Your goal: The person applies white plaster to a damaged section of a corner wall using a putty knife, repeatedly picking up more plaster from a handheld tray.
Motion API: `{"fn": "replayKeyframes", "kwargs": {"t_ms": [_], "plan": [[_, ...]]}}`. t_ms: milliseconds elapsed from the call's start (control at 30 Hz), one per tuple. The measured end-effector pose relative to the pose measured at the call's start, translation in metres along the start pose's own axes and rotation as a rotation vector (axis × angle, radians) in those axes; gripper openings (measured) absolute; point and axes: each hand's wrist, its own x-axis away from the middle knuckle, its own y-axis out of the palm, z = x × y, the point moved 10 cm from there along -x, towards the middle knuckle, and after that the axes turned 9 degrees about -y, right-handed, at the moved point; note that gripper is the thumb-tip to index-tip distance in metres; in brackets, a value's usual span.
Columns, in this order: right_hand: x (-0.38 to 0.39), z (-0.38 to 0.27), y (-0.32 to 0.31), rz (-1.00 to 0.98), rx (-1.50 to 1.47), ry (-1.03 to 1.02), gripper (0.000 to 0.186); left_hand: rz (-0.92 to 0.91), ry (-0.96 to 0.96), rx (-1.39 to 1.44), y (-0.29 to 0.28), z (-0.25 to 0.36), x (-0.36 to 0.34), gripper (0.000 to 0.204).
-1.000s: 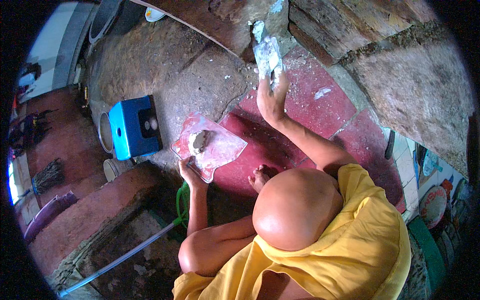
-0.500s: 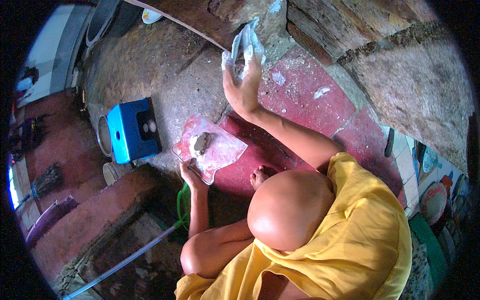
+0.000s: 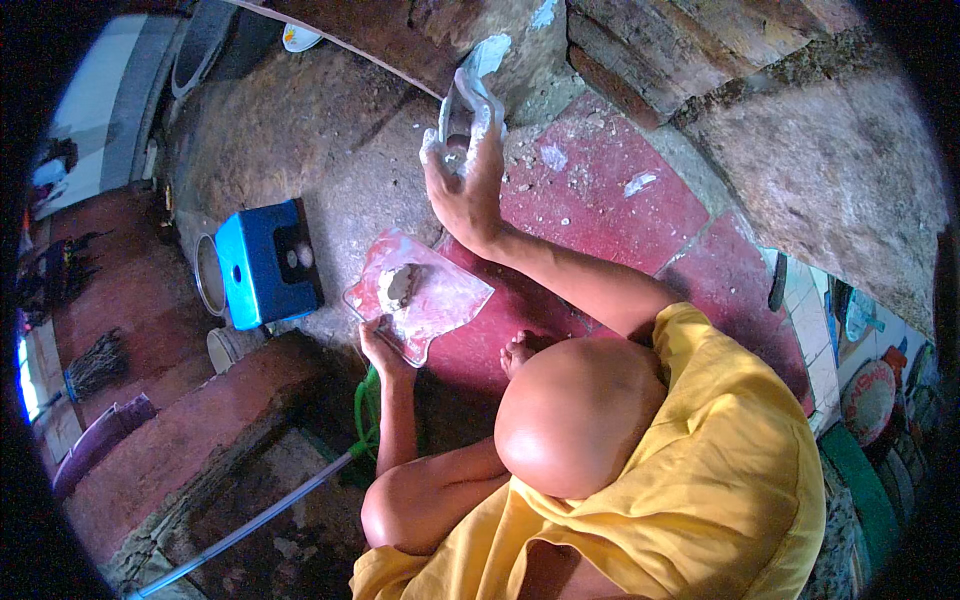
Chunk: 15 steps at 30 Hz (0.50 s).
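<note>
My left hand (image 3: 380, 347) grips the near edge of a flat, irregular reddish board (image 3: 450, 295) smeared with white. A lump of white putty (image 3: 397, 288) sits on it. Up ahead, my right hand (image 3: 468, 190), its fingers coated white, is closed around a thin flat scraper-like piece (image 3: 447, 118). That piece is also smeared white, and the fingers partly hide its shape. Just beyond the fingertips, a wet-looking white patch (image 3: 490, 55) marks the rough wall base.
A blue plastic stool (image 3: 262, 265) stands to the left. Crumbs and white flakes litter the red floor (image 3: 600, 170). A rough stone block (image 3: 830, 170) rises at the right. Near my left knee (image 3: 400, 510) lies a green net-like thing (image 3: 366, 415) with a long pole (image 3: 250, 522).
My right hand has drawn back from the wall, toward me and slightly left, with the scraper-like piece. The white patch on the wall now shows. My left hand and the board stay put.
</note>
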Motion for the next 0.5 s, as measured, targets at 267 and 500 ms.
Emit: {"fn": "replayKeyframes", "kwargs": {"t_ms": [267, 500], "plan": [[-0.001, -0.030, -0.002, -0.083, 0.002, -0.152, 0.056, -0.011, 0.042, -0.043, 0.009, 0.008, 0.008, 0.028], [0.018, 0.024, -0.064, 0.094, -0.448, 0.299, 0.029, 0.020, 0.042, -0.058, 0.019, 0.006, 0.003, 0.031]]}}
